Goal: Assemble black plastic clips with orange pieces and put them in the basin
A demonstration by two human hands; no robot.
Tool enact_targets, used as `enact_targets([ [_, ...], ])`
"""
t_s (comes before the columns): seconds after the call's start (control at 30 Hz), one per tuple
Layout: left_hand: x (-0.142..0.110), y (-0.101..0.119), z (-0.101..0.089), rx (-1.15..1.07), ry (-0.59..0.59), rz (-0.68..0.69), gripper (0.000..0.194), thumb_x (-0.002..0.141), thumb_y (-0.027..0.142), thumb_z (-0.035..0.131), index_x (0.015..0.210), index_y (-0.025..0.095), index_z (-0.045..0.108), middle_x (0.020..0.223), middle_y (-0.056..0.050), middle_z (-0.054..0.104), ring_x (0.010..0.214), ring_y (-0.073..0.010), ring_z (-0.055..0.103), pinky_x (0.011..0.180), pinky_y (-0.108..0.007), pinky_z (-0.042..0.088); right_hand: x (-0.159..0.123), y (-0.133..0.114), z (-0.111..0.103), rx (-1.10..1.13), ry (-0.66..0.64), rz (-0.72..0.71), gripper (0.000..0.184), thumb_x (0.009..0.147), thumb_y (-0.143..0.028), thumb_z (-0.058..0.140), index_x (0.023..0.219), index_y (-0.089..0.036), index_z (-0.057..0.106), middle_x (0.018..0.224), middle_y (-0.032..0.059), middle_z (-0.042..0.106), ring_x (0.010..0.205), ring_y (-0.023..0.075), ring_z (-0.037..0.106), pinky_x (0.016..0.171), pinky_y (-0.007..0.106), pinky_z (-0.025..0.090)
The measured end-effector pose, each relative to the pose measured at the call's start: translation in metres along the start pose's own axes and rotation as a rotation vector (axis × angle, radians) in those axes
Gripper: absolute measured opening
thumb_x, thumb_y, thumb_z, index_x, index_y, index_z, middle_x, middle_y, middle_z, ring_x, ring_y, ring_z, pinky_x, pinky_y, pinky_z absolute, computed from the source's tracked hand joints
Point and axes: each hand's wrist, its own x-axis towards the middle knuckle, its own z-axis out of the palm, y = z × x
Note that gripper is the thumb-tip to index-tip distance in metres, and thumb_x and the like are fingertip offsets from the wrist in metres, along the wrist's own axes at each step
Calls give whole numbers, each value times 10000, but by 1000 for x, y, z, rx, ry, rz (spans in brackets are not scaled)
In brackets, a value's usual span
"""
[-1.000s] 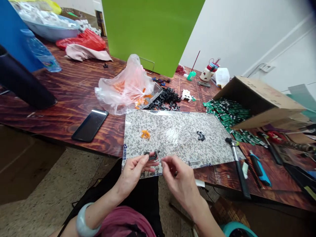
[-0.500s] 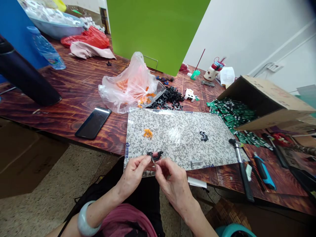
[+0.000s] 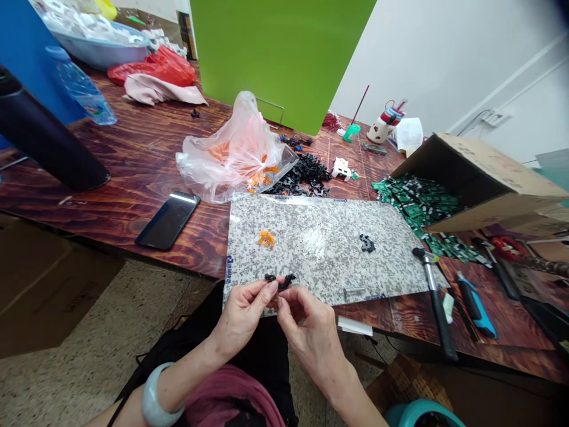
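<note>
My left hand [image 3: 242, 314] and my right hand [image 3: 309, 332] meet above the near edge of a granite-patterned sheet [image 3: 320, 249] lying on the wooden table [image 3: 133, 148]. Between their fingertips is a small black plastic part [image 3: 280, 280], pinched by both hands and partly hidden by my fingers. On the sheet lie a little heap of orange pieces [image 3: 266, 238], a few black pieces [image 3: 367, 243] and a small metal piece [image 3: 353, 292], all apart from my hands.
Behind the sheet are a plastic bag [image 3: 231, 157], a pile of black parts [image 3: 302, 175] and a phone [image 3: 168, 220]. To the right, green boards [image 3: 415, 201] spill from a cardboard box [image 3: 471, 184]. A hammer [image 3: 435, 302] and a blue-handled knife [image 3: 475, 308] lie nearby.
My right hand has come in from the right and now closes on the black part with my left hand. The part has turned flatter between my fingers.
</note>
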Motion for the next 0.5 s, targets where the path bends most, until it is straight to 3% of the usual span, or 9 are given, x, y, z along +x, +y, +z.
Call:
enact_targets([
  [0.2, -1, 3, -2, 183, 72, 100, 276, 827, 359, 588, 873, 141, 752, 689, -7, 699, 700, -183, 636, 709, -281, 524, 0, -3, -2, 53, -9, 19, 66, 849, -212, 529, 834, -177, 584, 717, 18, 642, 594, 116, 601, 566, 206, 480],
  [0.4, -3, 2, -8, 362, 25, 164, 270, 868, 318, 532, 894, 141, 735, 703, -11, 705, 696, -183, 637, 668, -247, 486, 5, 0, -8, 128, -56, 123, 83, 837, -234, 563, 770, -184, 559, 683, 9, 654, 573, 116, 622, 523, 193, 466],
  [0.5, -5, 3, -11, 508, -24, 224, 279, 884, 296, 501, 815, 135, 718, 694, -21, 690, 670, -173, 621, 628, -229, 454, 7, 3, -10, 104, -74, 152, 110, 809, -218, 590, 733, -190, 515, 650, -12, 610, 551, 109, 596, 503, 187, 442],
])
